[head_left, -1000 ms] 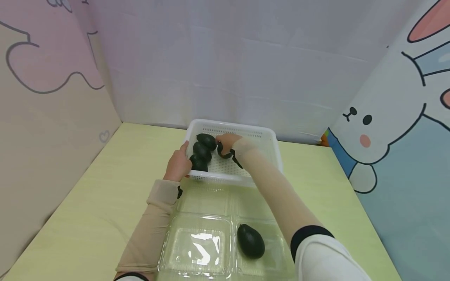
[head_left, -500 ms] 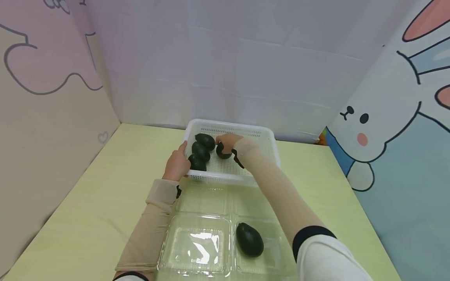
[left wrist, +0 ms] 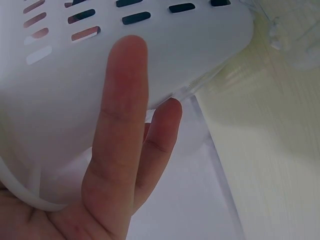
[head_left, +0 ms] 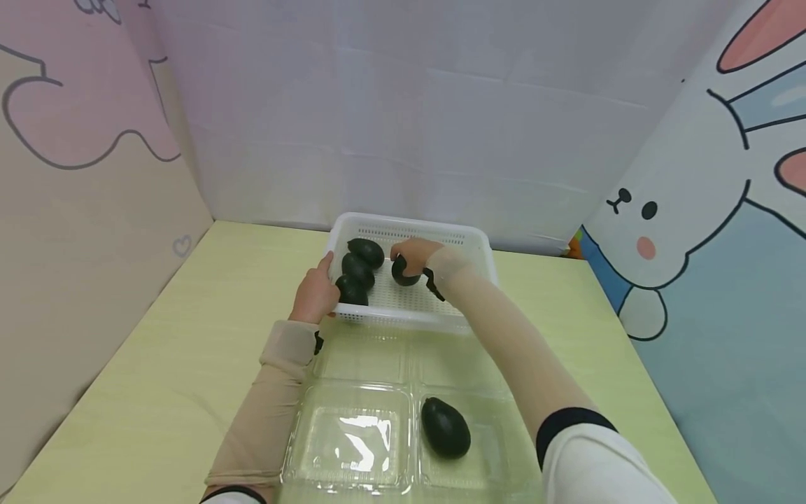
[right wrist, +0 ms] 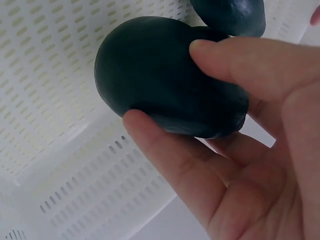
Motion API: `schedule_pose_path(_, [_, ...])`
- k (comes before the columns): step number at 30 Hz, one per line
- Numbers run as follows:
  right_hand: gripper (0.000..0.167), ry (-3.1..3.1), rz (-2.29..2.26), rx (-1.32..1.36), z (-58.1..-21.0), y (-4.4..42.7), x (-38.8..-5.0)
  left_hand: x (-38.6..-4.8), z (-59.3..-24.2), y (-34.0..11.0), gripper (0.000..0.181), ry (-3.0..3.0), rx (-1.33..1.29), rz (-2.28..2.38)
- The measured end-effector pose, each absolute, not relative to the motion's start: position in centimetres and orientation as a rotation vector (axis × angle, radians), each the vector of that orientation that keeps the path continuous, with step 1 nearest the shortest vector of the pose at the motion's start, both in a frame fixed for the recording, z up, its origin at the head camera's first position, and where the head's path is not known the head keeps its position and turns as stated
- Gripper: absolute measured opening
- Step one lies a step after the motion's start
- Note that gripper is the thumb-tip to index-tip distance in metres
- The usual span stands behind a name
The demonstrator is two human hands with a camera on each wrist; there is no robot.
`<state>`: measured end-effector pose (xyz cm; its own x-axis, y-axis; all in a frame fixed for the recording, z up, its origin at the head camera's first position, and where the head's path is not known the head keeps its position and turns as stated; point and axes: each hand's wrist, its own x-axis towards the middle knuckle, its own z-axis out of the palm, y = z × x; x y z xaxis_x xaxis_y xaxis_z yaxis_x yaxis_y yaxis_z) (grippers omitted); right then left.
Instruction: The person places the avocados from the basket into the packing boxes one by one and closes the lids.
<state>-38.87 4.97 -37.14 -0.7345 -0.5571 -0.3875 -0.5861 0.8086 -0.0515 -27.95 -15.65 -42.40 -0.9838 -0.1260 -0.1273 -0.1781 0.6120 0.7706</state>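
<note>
My right hand (head_left: pixel 417 255) pinches a dark green avocado (right wrist: pixel 155 75) between thumb and fingers, inside the white perforated basket (head_left: pixel 441 318). Three more avocados lie in a row along the basket's left side, the middle avocado (head_left: pixel 358 271) touching those around it. At the basket's front left corner my left hand (head_left: pixel 315 294) holds the rim. In the left wrist view two fingers (left wrist: pixel 122 110) of that hand lie along the outer wall and underside. Another avocado (head_left: pixel 446 428) rests in the front right compartment of a clear plastic tray (head_left: pixel 414 434).
The divided clear tray lies just in front of the basket on the pale yellow table (head_left: pixel 176 357). A white sheet (head_left: pixel 403 126) hangs close behind the basket. Printed cartoon panels stand at left and right, the right panel (head_left: pixel 711 280) showing a rabbit.
My right hand has moved slightly to the right with the avocado in its grasp, widening its distance from the row. My left hand stays on the basket's rim.
</note>
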Motion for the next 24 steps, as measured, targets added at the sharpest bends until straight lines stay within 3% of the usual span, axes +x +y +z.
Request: schedule_pose_path(24, [0.043,2.618,0.011,-0.929,-35.6,7.0,-38.5,-27.7,-42.1,-15.4,0.076,2.792,-0.248,1.307])
